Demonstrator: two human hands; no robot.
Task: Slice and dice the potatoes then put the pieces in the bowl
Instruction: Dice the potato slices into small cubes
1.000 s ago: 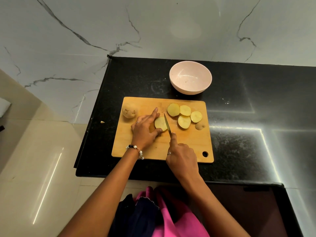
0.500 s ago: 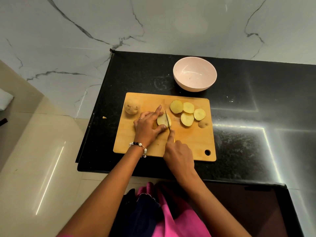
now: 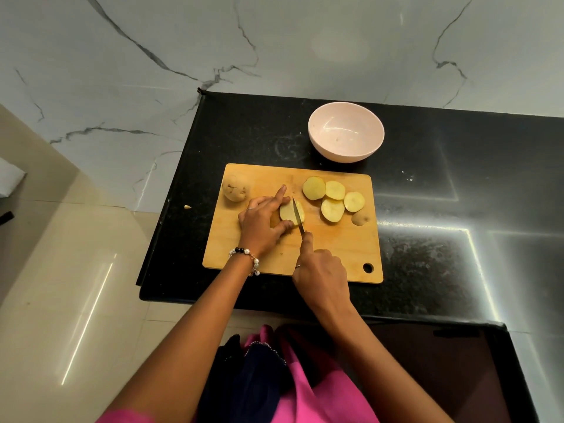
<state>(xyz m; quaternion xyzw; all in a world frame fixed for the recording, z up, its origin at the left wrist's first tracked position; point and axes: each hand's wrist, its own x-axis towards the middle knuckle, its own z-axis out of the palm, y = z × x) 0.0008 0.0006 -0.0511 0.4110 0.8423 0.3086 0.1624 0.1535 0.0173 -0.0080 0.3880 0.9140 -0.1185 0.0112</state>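
Potato gripped by my left hand, right hand clutching knife; four slices, one whole potato, one bowl.

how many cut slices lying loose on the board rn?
4 pale yellow round potato slices on the wooden cutting board, right of the knife blade: far-left, middle, right, near. A brown end piece lies beside them. Others may hide behind the left hand.
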